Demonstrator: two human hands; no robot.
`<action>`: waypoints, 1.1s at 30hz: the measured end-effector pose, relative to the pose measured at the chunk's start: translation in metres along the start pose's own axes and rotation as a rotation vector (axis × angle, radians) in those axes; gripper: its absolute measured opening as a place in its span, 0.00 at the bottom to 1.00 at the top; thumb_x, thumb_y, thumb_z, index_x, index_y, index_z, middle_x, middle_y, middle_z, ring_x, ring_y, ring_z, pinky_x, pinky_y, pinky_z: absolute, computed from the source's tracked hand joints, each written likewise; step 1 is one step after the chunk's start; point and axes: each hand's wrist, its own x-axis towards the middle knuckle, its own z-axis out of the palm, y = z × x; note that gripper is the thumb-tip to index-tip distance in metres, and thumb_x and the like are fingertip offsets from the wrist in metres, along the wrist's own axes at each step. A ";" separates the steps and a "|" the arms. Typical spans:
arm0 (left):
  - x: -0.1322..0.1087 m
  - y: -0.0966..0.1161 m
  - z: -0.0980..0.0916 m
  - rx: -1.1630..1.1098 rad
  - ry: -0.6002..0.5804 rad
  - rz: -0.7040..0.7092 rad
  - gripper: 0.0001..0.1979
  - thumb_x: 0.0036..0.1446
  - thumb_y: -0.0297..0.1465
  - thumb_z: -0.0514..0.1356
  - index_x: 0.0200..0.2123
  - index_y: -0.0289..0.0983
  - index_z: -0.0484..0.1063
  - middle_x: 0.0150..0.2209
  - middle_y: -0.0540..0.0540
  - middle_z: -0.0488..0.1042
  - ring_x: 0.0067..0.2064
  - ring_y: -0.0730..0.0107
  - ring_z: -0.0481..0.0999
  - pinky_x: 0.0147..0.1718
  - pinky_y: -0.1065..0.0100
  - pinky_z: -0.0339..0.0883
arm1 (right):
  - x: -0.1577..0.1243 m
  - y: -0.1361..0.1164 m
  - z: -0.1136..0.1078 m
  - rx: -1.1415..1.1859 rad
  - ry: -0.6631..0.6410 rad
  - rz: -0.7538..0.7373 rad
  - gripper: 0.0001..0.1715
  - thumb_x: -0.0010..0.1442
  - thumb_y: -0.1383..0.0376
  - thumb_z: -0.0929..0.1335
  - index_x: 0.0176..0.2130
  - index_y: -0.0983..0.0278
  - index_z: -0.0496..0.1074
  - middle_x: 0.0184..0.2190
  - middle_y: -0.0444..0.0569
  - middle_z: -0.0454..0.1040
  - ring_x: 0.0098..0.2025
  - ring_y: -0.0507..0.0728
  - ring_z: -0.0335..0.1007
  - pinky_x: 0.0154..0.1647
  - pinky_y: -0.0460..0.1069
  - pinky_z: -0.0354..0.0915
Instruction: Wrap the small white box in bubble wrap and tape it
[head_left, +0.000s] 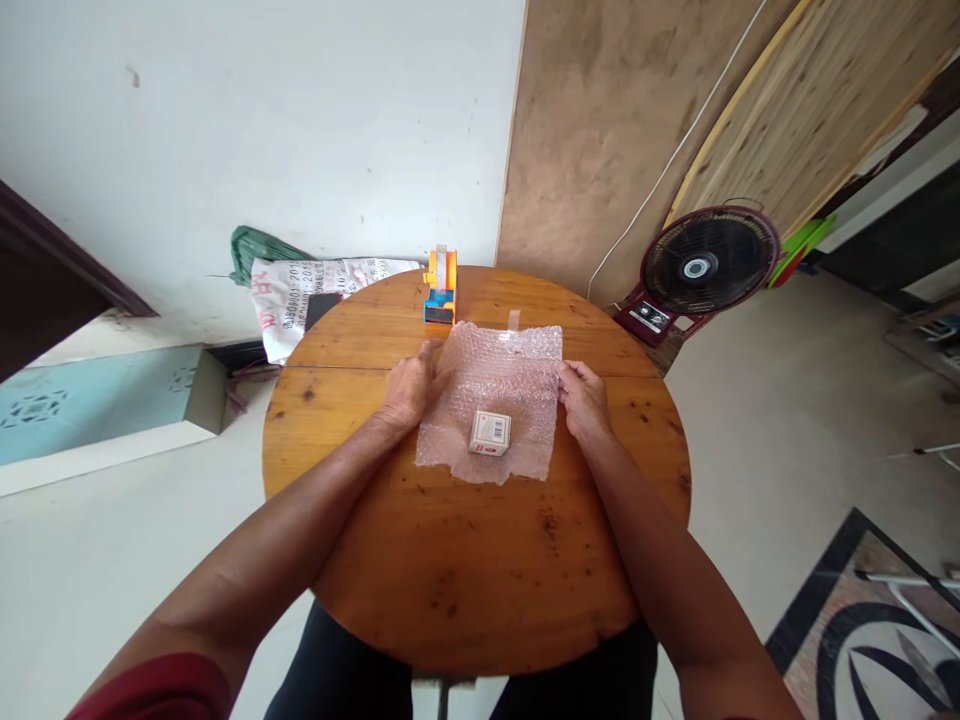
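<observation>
A sheet of clear, pinkish bubble wrap [487,375] lies spread on the round wooden table [480,570]. On its near half sits a small white box [490,432] with a barcode and red print. My left hand [411,387] is at the sheet's left edge, its thumb over the plastic and its fingers closed on the edge. At the opposite edge, my right hand [584,397] pinches the wrap between thumb and fingers. A short strip of tape [514,320] sticks out from the sheet's far edge.
An orange and blue tape dispenser [441,288] stands at the table's far edge, beyond the wrap. To the right is a dark red fan [697,265]. A printed white sack [281,300] lies behind the table's left side, against the white wall.
</observation>
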 end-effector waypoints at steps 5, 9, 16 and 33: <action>0.000 0.001 0.000 0.063 -0.007 0.028 0.24 0.61 0.37 0.56 0.60 0.40 0.64 0.39 0.43 0.80 0.42 0.55 0.79 0.40 0.63 0.67 | 0.000 0.001 -0.002 -0.181 0.018 -0.139 0.15 0.48 0.54 0.70 0.29 0.64 0.71 0.23 0.41 0.68 0.26 0.52 0.62 0.25 0.47 0.60; -0.003 0.000 0.000 0.087 0.010 0.057 0.24 0.60 0.36 0.57 0.59 0.40 0.65 0.38 0.43 0.79 0.40 0.55 0.78 0.40 0.62 0.68 | 0.004 0.006 -0.008 -0.392 -0.006 -0.275 0.15 0.53 0.54 0.67 0.30 0.64 0.72 0.24 0.42 0.69 0.28 0.53 0.64 0.30 0.48 0.62; -0.008 0.000 -0.001 -0.095 0.287 0.450 0.17 0.62 0.33 0.54 0.50 0.35 0.74 0.42 0.39 0.76 0.49 0.55 0.73 0.51 0.55 0.67 | 0.007 0.010 -0.010 -0.568 -0.041 -0.399 0.15 0.57 0.54 0.65 0.32 0.63 0.72 0.30 0.46 0.75 0.33 0.56 0.69 0.39 0.50 0.63; -0.025 0.009 0.003 -0.251 -0.395 0.732 0.30 0.68 0.47 0.44 0.65 0.37 0.61 0.66 0.43 0.63 0.70 0.55 0.51 0.68 0.53 0.45 | -0.033 -0.023 0.000 -1.064 -0.073 -0.852 0.13 0.63 0.62 0.64 0.46 0.61 0.73 0.55 0.52 0.73 0.58 0.62 0.64 0.59 0.57 0.54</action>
